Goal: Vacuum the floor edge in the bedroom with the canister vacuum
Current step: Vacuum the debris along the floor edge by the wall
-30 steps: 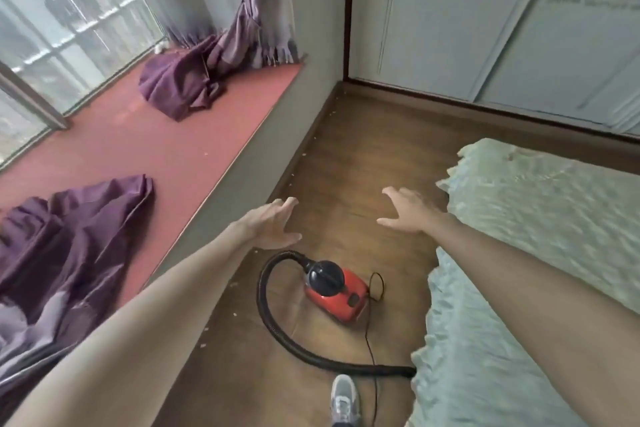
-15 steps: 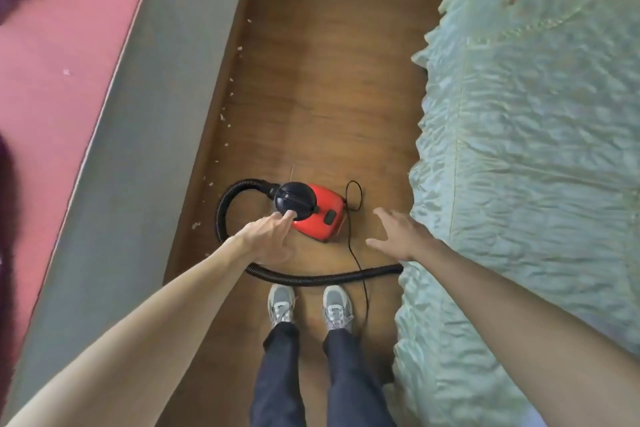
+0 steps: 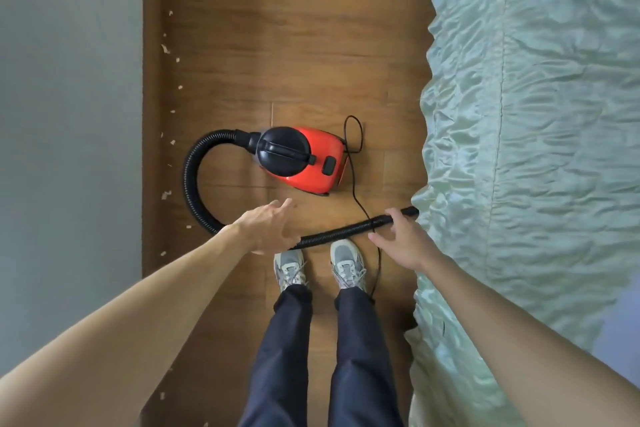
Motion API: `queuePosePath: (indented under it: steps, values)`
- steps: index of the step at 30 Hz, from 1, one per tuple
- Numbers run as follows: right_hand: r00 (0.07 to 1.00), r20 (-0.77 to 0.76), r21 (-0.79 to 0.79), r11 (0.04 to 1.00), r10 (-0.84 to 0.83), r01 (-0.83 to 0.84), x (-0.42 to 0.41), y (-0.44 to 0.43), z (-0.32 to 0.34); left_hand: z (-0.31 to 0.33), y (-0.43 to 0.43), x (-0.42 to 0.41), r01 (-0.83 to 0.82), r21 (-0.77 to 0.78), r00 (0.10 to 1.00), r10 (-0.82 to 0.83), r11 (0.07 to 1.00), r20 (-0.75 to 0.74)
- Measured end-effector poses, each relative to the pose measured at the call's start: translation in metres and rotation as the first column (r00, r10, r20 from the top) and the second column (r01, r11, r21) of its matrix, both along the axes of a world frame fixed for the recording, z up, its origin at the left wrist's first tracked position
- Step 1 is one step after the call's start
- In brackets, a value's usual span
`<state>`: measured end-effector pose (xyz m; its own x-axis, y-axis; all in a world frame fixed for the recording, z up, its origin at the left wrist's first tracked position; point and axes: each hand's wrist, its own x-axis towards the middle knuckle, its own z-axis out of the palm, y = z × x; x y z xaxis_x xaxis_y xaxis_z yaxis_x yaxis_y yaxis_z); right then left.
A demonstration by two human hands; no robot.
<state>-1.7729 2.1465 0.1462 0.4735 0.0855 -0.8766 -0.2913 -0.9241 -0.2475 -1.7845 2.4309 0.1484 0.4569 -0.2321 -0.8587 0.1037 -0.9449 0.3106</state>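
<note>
On the floor (image 3: pixel 311 28) beside the bed (image 3: pixel 519 149), the red canister vacuum (image 3: pixel 304 163) looks light, its ribbed hose (image 3: pixel 332 234) floppy and best gripped near the stiff end, where the right hand (image 3: pixel 405 243) rests spread fingers; the left hand (image 3: pixel 266 229) hovers open, empty.

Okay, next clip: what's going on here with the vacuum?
A person stands on the wood floor between a grey wall and a bed, looking down at a red canister vacuum. The right hand reaches onto the black hose near its free end beside the bed; whether the fingers have closed on it is unclear. The left hand hovers open over the hose's middle. Pale scraps lie along the floor edge by the wall, apparently not yet vacuumed.
</note>
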Motion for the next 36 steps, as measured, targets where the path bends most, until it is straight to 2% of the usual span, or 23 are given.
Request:
queuePosePath:
  steps: [7,17,26,36]
  values:
    - [0.986,-0.009,-0.01,0.986,-0.167,0.167,-0.041,0.007,-0.083,-0.081,0.004,-0.014,0.109,-0.009,0.992,-0.109,0.994,-0.057]
    - [0.979,-0.09,-0.021,0.983,-0.182,0.181,-0.09,-0.004,-0.174,-0.174,-0.012,-0.059,0.194,-0.008,0.967,-0.192,0.981,-0.168]
    - [0.991,-0.097,-0.001,0.995,-0.098,0.098,-0.111,-0.018,-0.254,-0.255,-0.039,-0.072,0.164,-0.002,0.973,-0.162,0.986,-0.163]
    - [0.969,-0.088,-0.034,0.973,-0.229,0.227,-0.123,-0.02,-0.347,-0.345,-0.072,-0.094,0.201,-0.015,0.97,-0.201,0.979,-0.138]
